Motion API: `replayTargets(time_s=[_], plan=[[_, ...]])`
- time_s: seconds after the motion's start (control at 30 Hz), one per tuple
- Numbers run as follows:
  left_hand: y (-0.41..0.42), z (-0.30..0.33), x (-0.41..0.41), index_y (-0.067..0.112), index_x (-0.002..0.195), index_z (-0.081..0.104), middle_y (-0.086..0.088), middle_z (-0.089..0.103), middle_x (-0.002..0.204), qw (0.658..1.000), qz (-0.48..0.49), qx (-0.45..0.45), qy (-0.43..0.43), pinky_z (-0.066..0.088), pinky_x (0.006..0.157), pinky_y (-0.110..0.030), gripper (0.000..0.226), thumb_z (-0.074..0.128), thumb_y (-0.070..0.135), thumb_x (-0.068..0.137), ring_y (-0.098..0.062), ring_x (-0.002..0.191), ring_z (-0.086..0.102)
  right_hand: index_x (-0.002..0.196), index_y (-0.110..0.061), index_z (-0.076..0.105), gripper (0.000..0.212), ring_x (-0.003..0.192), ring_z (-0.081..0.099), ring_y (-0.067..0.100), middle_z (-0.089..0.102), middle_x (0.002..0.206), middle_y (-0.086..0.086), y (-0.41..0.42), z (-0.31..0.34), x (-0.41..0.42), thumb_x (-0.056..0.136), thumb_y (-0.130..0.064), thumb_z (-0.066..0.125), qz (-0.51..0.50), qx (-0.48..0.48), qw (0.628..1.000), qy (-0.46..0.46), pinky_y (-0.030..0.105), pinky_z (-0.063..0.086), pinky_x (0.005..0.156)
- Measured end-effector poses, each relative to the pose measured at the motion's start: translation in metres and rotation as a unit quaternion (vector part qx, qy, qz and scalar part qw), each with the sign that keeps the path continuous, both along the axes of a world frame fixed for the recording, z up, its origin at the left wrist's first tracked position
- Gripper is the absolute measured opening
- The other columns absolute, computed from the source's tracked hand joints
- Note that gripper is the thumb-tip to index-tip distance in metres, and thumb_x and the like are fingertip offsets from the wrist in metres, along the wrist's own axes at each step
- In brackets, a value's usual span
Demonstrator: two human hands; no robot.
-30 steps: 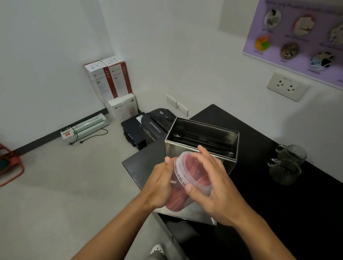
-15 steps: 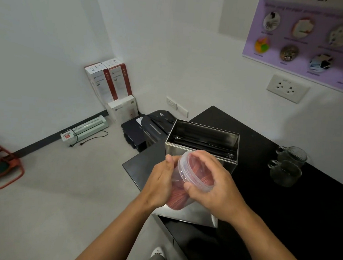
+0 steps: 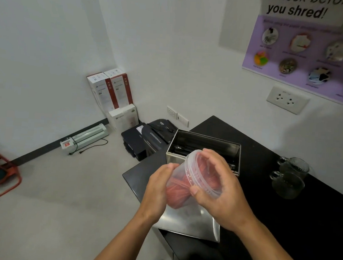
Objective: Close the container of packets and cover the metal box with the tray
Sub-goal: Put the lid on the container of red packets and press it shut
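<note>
A clear plastic container (image 3: 179, 188) full of red packets is held tilted in the air above the black table (image 3: 312, 225). My left hand (image 3: 158, 192) grips its body from the left. My right hand (image 3: 221, 192) wraps over its clear lid (image 3: 199, 172), fingers curled on the rim. Behind them stands the open metal box (image 3: 206, 145), dark inside. The flat metal tray (image 3: 192, 222) lies on the table under my hands, near the table's corner.
Two glass mugs (image 3: 289, 178) stand at the right on the table. On the floor left of the table sit a black shredder (image 3: 145, 140), white and red boxes (image 3: 112, 93) and a laminator (image 3: 89, 136). A wall socket (image 3: 286, 99) is above.
My right hand has curled further around the lid, its fingers now clamped on the rim. The container stays tilted between both hands.
</note>
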State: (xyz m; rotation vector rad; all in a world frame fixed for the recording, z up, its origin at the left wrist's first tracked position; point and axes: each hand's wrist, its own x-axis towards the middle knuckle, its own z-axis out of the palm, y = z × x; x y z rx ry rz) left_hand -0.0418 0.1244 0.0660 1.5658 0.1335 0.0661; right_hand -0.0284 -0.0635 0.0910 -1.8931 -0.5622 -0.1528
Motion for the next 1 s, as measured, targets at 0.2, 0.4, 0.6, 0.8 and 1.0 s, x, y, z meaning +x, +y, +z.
replayTargets(time_s=[0.2,0.4,0.6,0.8,1.0], plan=[[0.005,0.008,0.005,0.013,0.093,0.08,-0.026,0.074,0.094,0.999,0.012,-0.032,0.014,0.056,0.089,-0.067,0.05,0.064,0.059,0.09,-0.039,0.083,0.073,0.154,-0.037,0.032,0.085,0.145,0.041,0.012,0.036,0.158,-0.013,-0.007,0.012,0.006,0.084,-0.077,0.058,0.078,-0.049,0.995,0.032,0.025,0.043,0.109],[0.004,0.016,0.007,0.01,0.094,0.08,-0.02,0.073,0.086,0.999,0.004,-0.045,0.017,0.058,0.082,-0.055,0.05,0.066,0.058,0.088,-0.028,0.078,0.071,0.156,-0.035,0.034,0.083,0.144,0.043,0.008,0.042,0.155,-0.017,-0.011,0.023,0.014,0.086,-0.068,0.065,0.068,-0.038,0.997,0.02,0.025,0.041,0.112],[0.004,0.026,0.005,-0.01,0.097,0.071,-0.04,0.066,0.091,0.998,-0.015,-0.058,0.024,0.054,0.081,-0.058,0.07,0.064,0.059,0.086,-0.048,0.076,0.064,0.155,-0.022,0.041,0.079,0.15,0.037,0.023,0.037,0.159,0.003,-0.007,0.017,0.014,0.09,-0.063,0.06,0.084,-0.069,0.989,-0.097,0.037,0.037,0.118],[0.006,0.035,0.008,-0.014,0.102,0.068,-0.046,0.062,0.1,0.997,-0.044,-0.062,0.008,0.051,0.081,-0.048,0.072,0.063,0.057,0.088,-0.036,0.081,0.064,0.151,-0.014,0.042,0.084,0.138,0.047,0.032,0.038,0.154,0.014,-0.007,0.019,0.021,0.081,-0.052,0.068,0.103,-0.08,0.97,-0.207,0.047,0.046,0.107],[-0.008,0.036,0.009,0.02,0.095,0.081,-0.007,0.079,0.085,0.995,0.057,-0.015,-0.082,0.058,0.072,-0.028,0.037,0.066,0.052,0.087,-0.017,0.076,0.074,0.152,-0.02,0.042,0.077,0.146,0.041,0.025,0.04,0.155,0.006,-0.003,0.026,0.024,0.083,-0.042,0.066,0.057,-0.027,0.99,-0.129,0.041,0.039,0.116]])
